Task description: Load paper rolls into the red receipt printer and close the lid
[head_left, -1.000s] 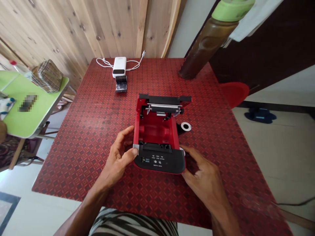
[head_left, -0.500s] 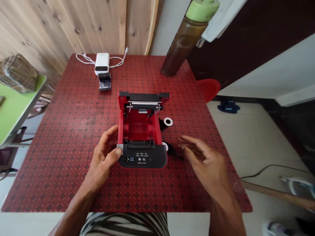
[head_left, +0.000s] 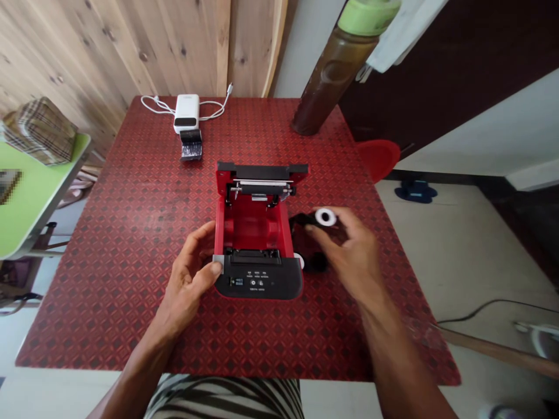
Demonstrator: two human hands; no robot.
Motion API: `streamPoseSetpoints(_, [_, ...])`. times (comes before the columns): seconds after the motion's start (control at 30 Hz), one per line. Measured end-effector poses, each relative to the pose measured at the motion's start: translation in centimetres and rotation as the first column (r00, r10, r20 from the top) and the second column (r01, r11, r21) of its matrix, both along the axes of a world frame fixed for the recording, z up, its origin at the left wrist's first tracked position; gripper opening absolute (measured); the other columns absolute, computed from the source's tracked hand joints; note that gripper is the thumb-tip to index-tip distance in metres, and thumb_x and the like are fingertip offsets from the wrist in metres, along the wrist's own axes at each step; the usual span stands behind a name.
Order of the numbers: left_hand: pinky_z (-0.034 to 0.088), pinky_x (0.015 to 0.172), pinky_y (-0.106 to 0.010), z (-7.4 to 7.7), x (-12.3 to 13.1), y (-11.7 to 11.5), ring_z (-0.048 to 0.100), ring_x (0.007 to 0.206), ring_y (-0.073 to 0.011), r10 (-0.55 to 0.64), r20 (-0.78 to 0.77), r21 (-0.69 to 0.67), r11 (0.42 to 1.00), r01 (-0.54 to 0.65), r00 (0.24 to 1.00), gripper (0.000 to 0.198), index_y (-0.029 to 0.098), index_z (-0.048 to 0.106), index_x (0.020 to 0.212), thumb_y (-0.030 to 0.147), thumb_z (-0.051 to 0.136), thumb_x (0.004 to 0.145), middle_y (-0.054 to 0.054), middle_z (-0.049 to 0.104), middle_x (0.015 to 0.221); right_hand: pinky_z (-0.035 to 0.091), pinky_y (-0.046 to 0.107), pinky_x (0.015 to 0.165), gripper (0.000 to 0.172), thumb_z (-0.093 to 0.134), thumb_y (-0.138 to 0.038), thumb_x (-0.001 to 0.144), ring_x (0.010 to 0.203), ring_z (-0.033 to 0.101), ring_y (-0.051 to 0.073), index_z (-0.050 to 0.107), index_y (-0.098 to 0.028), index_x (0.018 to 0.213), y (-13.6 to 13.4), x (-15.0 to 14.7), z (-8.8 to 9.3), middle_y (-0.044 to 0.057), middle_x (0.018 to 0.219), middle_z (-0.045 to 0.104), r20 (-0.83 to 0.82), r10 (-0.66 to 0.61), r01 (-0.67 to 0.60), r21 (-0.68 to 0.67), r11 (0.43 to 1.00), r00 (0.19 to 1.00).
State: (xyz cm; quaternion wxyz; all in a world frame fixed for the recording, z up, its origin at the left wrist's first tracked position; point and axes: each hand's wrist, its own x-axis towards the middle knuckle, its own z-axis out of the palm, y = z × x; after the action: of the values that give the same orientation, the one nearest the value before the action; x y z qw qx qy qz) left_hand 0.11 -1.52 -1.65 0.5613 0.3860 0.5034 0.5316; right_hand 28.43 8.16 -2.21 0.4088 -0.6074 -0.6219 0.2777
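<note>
**A:** Surface and room?

**B:** Desk [head_left: 109,233] under a red diamond-patterned cloth, pushed against a wall of pale wooden planks [head_left: 131,46]. Light tiled floor [head_left: 458,244] on the right. On the left, a green side table [head_left: 30,203] carries a checked fabric pouch [head_left: 37,131]. A tall brown bottle with a green cap [head_left: 332,75] stands at the desk's far right corner.

**A:** Any writing?

**B:** There are white marks on the black front panel of the red and black printer [head_left: 257,233], too small to read. Nothing is legible on the white power bank [head_left: 186,112] lying near the far edge.

**A:** Hands?

**B:** Left hand [head_left: 192,279]: grip closed on the printer's near left corner, thumb on a grey tab. Right hand [head_left: 349,250]: grip clamped on a black roll with a white core [head_left: 325,217], held just beside the printer's right wall. The printer's lid stands open and its red inner bay shows.

**A:** Room to move?

**B:** The printer sits mid-desk, well apart from every edge. There is open cloth to the left of the left hand and along the near edge. The right edge runs near the right forearm.
</note>
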Motion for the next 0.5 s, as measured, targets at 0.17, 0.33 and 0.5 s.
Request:
streamPoseSetpoints(0.17, [0.059,0.112,-0.045,0.1,0.2,0.0,0.065,0.151,-0.0355,0.004,0.003,-0.010,1.000,-0.004,1.000,0.059,0.032,0.064,0.158,0.048,0.079,0.103,-0.009,0.069,0.164,0.068,0.038,0.091,0.026,0.082,-0.026,0.095,0.109,0.085,0.027,0.083,-0.036,0.119,-3.3,2.7,7.2,0.004,0.120,0.087,0.040,0.181,-0.183,0.061,0.981,0.983])
streamPoseSetpoints(0.33, [0.060,0.110,-0.045,-0.1,0.1,0.1,0.065,0.150,-0.0358,0.000,0.005,-0.002,1.000,0.000,1.000,0.059,0.031,0.064,0.158,0.049,0.079,0.103,-0.009,0.069,0.165,0.070,0.039,0.085,0.033,0.074,-0.033,0.107,0.098,0.085,0.025,0.073,-0.034,0.140,-3.1,-0.5,10.2,0.003,0.121,0.087,0.333,0.486,-0.553,0.148,0.820,0.808])
streamPoseSetpoints(0.5, [0.058,0.116,-0.046,-0.5,0.0,0.3,0.065,0.149,-0.0332,-0.029,-0.005,0.061,0.998,0.029,1.000,0.056,0.033,0.065,0.157,0.048,0.078,0.105,-0.007,0.068,0.165,0.064,0.043,0.086,0.020,0.066,-0.002,0.101,0.097,0.078,0.030,0.077,-0.019,0.103,-1.0,-6.9,9.0,0.010,0.098,0.082,0.694,0.415,-0.624,0.063,0.779,0.588])
